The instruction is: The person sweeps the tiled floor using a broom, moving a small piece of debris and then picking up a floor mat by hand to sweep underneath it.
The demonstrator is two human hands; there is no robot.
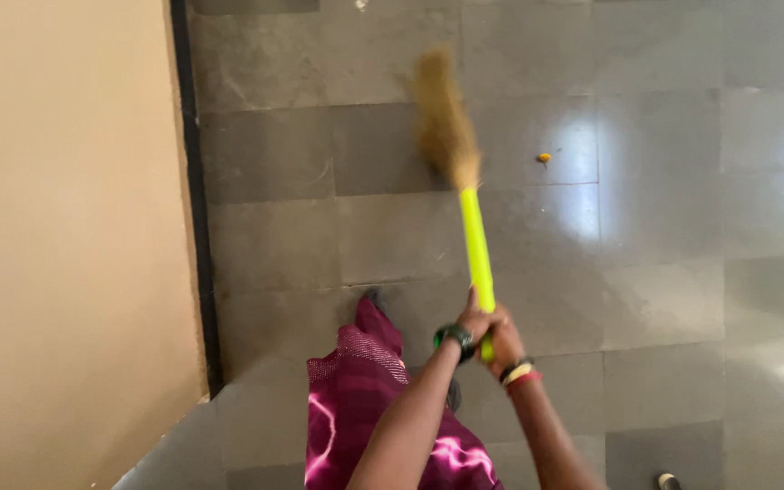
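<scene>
I had both hands on the broom (pixel 465 181), low on its bright yellow-green handle (pixel 477 254). My left hand (pixel 474 319) was closed around the handle near its bottom end, with a dark watch (pixel 455 338) on that wrist. My right hand (pixel 504 336) was wrapped tight around the very end of the handle, just beside and touching the left one, and that wrist carried a few bangles (pixel 519 373), pale and red. The handle ran up and away from me, tilted a little to the left, and ended in the straw-coloured bristle head (pixel 445 113), which looked blurred over the grey tiled floor (pixel 682 272); I could not tell whether the tips touched the tiles.

A small orange scrap (pixel 544 158) lay on the floor to the right of the bristles, apart from them. The tiles were glossy and caught bright patches of light on the right side. To my left stood a tan wall (pixel 65 227) with a dark strip (pixel 194 181) along its edge. Below my arms hung my shiny magenta garment (pixel 365 408), falling toward the floor.
</scene>
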